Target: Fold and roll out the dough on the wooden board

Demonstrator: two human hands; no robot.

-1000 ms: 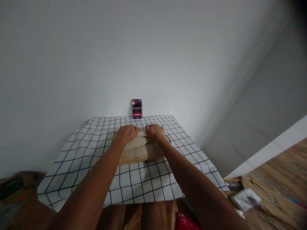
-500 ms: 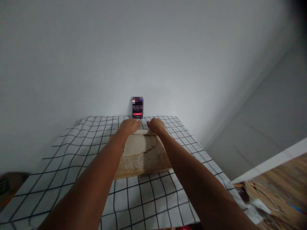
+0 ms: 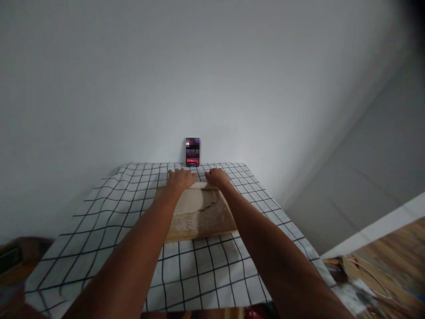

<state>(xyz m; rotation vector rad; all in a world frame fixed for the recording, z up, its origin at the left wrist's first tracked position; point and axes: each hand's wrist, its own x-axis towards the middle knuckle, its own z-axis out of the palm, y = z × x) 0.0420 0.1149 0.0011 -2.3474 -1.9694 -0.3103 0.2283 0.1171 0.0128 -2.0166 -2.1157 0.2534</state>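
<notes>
Both arms reach forward over a floured wooden board. Near its far edge lies a pale rolling pin, its middle showing between my hands. My left hand is closed over the pin's left end, its fingers a little raised and apart. The pin's right end is under my right hand, whose fingers curl around it. A thin sheet of dough with a ragged right edge spreads on the board, on the near side of the pin. My left forearm hides part of the dough and board.
A black-and-white checked cloth covers the table. At the back a phone with a lit screen leans on the white wall. On the wooden floor at right, a cable lies among clutter. A dark object stands beyond the left edge.
The left hand's fingers have lifted and loosened somewhat over the pin. My view has shifted slightly, so board and phone appear a bit further right. The pin stays near the board's far edge.
</notes>
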